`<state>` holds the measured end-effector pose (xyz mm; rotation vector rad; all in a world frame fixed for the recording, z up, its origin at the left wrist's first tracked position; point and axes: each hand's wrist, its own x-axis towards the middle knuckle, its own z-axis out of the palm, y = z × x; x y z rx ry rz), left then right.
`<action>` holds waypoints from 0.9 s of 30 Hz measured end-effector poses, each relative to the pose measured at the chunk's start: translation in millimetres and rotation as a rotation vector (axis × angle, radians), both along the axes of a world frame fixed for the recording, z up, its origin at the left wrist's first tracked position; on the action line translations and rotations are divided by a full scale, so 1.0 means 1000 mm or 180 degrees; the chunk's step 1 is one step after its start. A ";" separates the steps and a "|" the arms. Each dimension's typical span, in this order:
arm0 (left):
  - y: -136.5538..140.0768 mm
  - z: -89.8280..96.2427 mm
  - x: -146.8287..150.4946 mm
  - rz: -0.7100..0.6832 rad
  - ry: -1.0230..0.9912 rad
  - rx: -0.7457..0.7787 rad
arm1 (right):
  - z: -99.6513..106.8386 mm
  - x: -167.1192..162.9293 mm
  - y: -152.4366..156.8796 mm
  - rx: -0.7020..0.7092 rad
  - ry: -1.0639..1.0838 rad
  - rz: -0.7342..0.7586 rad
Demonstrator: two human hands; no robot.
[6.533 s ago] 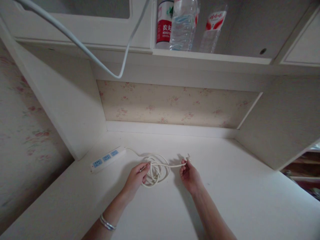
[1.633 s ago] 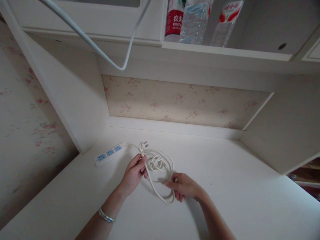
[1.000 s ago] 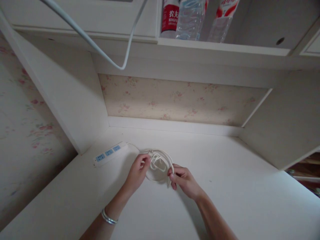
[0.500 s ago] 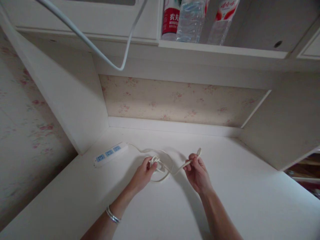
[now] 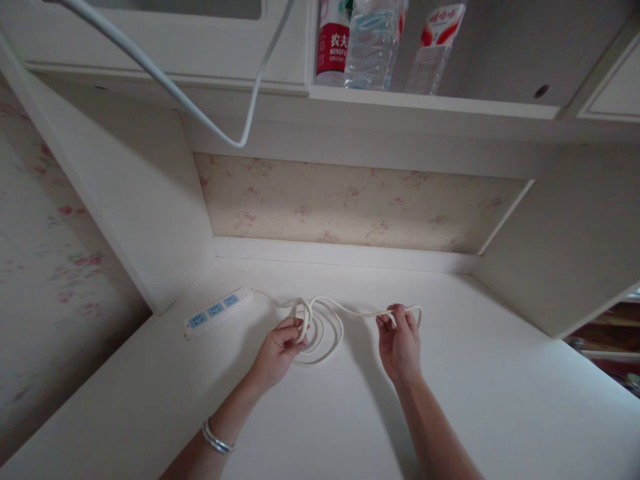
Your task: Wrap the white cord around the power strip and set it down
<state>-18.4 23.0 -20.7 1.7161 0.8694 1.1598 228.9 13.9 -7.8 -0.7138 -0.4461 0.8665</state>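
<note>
A white power strip [image 5: 217, 312] with blue socket faces lies on the left of the white desk. From its far end runs a white power cord [image 5: 330, 355], looped in loose coils on the desk. My left hand [image 5: 280, 350] is closed around a bunch of these coils, thumb and fingers pinching them. To the right, my right hand [image 5: 399, 340] pinches another stretch of the same cord, which spans between both hands. A small bend of cord sticks out past the right fingers. The plug cannot be made out.
Overhead, a shelf [image 5: 435, 103] holds several plastic bottles [image 5: 370, 53]. A pale bent rod or cable [image 5: 200, 119] hangs in front of the cabinet at upper left. Side panels [image 5: 550, 240] flank the white desk [image 5: 310, 427], with flowered wallpaper [image 5: 310, 200] behind.
The cord between my hands has risen and drawn out longer. The coils in my left hand stand up more as a loop. My right fingers have turned inward along the cord.
</note>
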 end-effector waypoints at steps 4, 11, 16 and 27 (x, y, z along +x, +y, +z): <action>-0.003 -0.003 0.001 0.0019 0.0311 0.0355 | -0.007 -0.009 0.002 -0.0221 -0.0302 0.0241; -0.006 -0.003 0.002 -0.0029 0.0329 0.0308 | -0.027 -0.027 0.003 -0.0789 -0.0792 0.0834; -0.011 0.009 0.002 -0.0013 0.0061 -0.0129 | -0.039 -0.028 0.007 -0.1054 -0.0885 0.0790; -0.019 0.018 0.004 0.0198 0.0005 -0.0609 | -0.029 -0.043 -0.004 -0.0854 -0.1905 0.0566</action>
